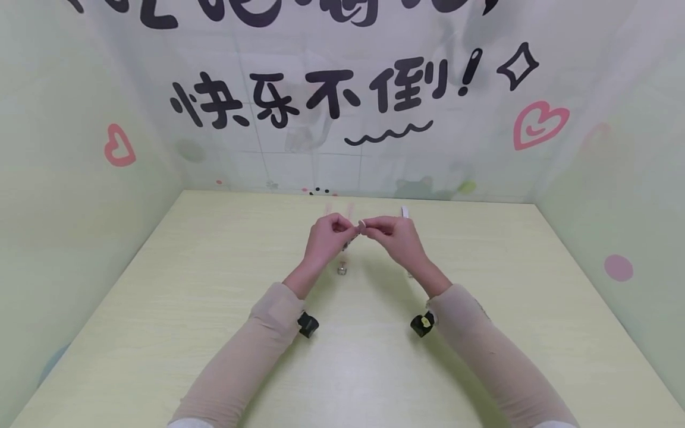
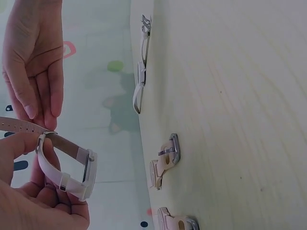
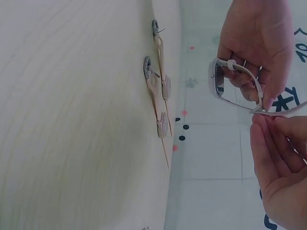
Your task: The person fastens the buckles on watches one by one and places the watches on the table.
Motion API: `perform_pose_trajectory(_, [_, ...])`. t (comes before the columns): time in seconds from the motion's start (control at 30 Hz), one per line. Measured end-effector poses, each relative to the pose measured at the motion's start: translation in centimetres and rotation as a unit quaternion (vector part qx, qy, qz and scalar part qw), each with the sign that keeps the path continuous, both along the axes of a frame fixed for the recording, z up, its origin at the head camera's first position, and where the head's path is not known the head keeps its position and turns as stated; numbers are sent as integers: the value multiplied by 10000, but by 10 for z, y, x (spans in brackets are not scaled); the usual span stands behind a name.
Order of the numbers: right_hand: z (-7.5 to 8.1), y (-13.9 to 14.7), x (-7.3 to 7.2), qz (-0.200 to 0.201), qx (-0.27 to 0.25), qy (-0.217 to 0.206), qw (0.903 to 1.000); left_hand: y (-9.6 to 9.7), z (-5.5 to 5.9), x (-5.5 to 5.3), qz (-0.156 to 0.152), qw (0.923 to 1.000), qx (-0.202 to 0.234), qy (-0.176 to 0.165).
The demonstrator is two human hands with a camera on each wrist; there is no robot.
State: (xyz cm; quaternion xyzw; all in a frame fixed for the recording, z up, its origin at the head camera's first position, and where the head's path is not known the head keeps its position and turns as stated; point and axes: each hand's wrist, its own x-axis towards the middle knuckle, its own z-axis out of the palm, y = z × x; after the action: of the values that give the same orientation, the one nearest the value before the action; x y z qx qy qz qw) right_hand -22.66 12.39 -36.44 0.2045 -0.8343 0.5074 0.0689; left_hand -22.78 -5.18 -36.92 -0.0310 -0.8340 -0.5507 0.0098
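Note:
A wristwatch (image 2: 89, 175) with a pale strap is held up above the table between both hands, its strap bent into a loop through the buckle. My left hand (image 1: 326, 239) pinches the strap at the buckle, and the watch case hangs beside its curled fingers. From the other side, my right hand (image 1: 401, 239) meets it, thumb and fingertips pinching the strap just by the buckle. The free strap end (image 2: 19, 125) sticks out past the fingers. In the right wrist view the dark side of the watch case (image 3: 217, 79) faces the loop's inside.
Two pinkish watches (image 2: 165, 160) (image 3: 163, 125) lie on the pale wooden table (image 1: 342, 368) behind and below the hands. A white watch (image 2: 141, 72) lies further right. Behind the table's far edge hangs a printed backdrop (image 1: 299, 160); side panels stand left and right.

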Motion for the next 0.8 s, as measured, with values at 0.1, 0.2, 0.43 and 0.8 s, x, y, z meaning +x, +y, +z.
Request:
perform_pose_trajectory(0.1, [1,2,0,84,-301,-367,9988,0,2,1,-38,10000,19,-14])
perform_pose_trajectory(0.2, [1,3,0,50,-477,-548,9973,0,3,2,-72,10000,22,-23])
perform_pose_trajectory(0.43, [-2,3,-2,-29,-564,-540,9969,1,5,3,-62,10000,77,-13])
perform_pose_trajectory(0.8, [-4,-2,1,-239,-357,43,9991,3,7,4,-85,9994,286,-153])
